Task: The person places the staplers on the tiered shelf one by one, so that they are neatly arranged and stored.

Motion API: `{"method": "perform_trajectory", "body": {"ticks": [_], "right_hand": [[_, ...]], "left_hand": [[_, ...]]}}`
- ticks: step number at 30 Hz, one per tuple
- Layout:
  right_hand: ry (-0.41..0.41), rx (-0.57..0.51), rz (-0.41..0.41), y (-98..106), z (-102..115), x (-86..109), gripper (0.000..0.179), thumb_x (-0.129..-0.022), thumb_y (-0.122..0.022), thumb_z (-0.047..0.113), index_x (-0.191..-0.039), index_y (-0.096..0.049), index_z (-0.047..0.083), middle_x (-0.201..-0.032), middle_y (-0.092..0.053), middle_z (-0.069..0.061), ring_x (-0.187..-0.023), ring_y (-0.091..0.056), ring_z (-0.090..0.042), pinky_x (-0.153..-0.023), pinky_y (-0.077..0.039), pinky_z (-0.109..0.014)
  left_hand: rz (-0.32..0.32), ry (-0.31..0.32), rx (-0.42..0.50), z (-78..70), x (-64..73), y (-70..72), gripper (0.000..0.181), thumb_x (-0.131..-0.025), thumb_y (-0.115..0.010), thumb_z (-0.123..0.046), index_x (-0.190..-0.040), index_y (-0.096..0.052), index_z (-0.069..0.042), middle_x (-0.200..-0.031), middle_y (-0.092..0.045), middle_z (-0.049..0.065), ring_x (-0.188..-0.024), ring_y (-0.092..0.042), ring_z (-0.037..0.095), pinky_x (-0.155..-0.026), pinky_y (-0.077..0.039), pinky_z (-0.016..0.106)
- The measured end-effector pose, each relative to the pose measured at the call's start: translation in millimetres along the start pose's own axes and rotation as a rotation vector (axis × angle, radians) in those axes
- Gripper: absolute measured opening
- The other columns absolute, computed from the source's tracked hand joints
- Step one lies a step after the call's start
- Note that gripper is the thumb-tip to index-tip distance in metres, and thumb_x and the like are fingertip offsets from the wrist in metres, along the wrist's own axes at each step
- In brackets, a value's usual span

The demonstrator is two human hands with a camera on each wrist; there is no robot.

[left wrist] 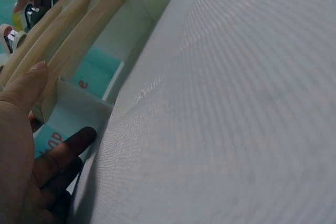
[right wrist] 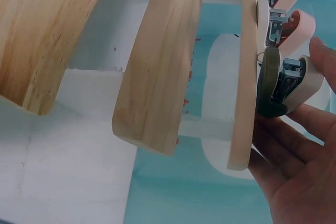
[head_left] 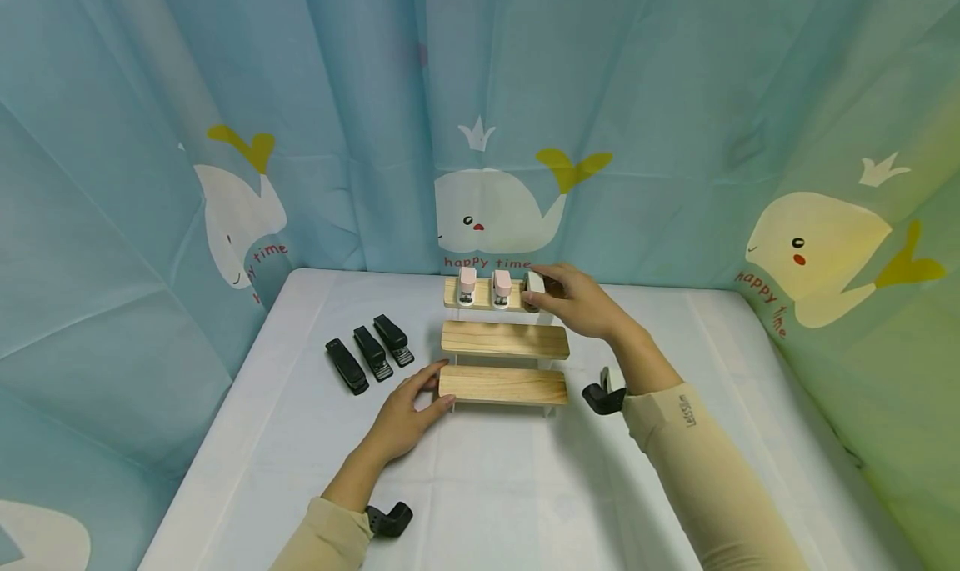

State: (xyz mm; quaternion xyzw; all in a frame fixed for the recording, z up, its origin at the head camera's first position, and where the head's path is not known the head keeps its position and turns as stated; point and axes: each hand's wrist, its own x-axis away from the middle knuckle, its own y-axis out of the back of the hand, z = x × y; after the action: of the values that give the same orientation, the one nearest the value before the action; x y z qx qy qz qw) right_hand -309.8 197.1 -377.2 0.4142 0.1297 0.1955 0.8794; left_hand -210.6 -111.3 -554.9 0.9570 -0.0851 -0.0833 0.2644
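Head view first: the right hand [head_left: 581,304] is at the far right end of the top tier, fingers and thumb closed around a cream-and-dark stapler [head_left: 534,284], much of it covered by the grip! Two pink staplers [head_left: 502,288] stand beside it on that same plank of the three-tier wooden rack [head_left: 504,385]. Down front, the left hand [head_left: 401,425] grips the left end of the lowest tier, thumb at the front edge, a finger round the back. Off to the left, three black staplers [head_left: 372,353] lie side by side on the white surface [head_left: 480,504], and both sleeves [head_left: 712,471] run out of frame at the bottom.

Over to the left wrist: there's the thumb on the lowest plank's end, one fingertip barely peeking out beneath, the other fingers loose and in deep shadow beside the clear support [left wrist: 79,100]. The right hand is cropped at the top corner, and a pink stapler is partly cut off at the left edge.

And the right wrist: lovely close look! The stapler's dark base sits against the top plank, cream handle between thumb and fingers. The pink pair is cropped above, and the rack's far end is out of shot.
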Motion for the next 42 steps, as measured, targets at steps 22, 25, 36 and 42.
{"method": "perform_trajectory", "body": {"ticks": [22,25,36,42], "right_hand": [[-0.021,-0.002,0.029,-2.9,-1.7,-0.1,0.071,-0.105,-0.057,0.049,-0.163,-0.034,0.013,-0.118,-0.050,-0.011,-0.101,-0.047,-0.026,-0.086,-0.039,-0.044],[-0.020,0.003,0.026,-3.0,-1.8,0.3,0.070,-0.106,-0.057,0.047,-0.162,-0.034,0.013,-0.119,-0.050,-0.011,-0.102,-0.047,-0.026,-0.086,-0.038,-0.044],[-0.012,0.002,0.016,-5.0,-2.3,-1.0,0.068,-0.106,-0.056,0.045,-0.163,-0.034,0.014,-0.108,-0.046,-0.010,-0.096,-0.045,-0.025,-0.083,-0.037,-0.044],[-0.009,-0.004,0.014,-5.2,-0.4,-1.1,0.066,-0.107,-0.057,0.043,-0.162,-0.035,0.014,-0.103,-0.043,-0.010,-0.092,-0.043,-0.024,-0.080,-0.037,-0.043]], "left_hand": [[0.003,0.027,0.001,2.4,-0.8,-1.2,0.063,-0.094,-0.070,-0.056,-0.152,-0.045,-0.049,-0.124,-0.069,-0.010,-0.136,-0.055,0.024,-0.118,-0.037,0.057],[0.005,0.028,-0.002,3.2,-1.4,-1.9,0.063,-0.094,-0.070,-0.057,-0.152,-0.044,-0.050,-0.124,-0.069,-0.010,-0.137,-0.055,0.024,-0.118,-0.037,0.057],[-0.001,0.005,0.003,2.8,-1.9,-0.7,0.065,-0.094,-0.070,-0.056,-0.153,-0.046,-0.045,-0.121,-0.070,-0.012,-0.136,-0.055,0.026,-0.117,-0.039,0.058],[0.006,-0.004,0.009,0.7,-1.6,1.1,0.068,-0.095,-0.070,-0.056,-0.155,-0.046,-0.037,-0.122,-0.070,-0.010,-0.138,-0.054,0.028,-0.117,-0.038,0.060]]}}
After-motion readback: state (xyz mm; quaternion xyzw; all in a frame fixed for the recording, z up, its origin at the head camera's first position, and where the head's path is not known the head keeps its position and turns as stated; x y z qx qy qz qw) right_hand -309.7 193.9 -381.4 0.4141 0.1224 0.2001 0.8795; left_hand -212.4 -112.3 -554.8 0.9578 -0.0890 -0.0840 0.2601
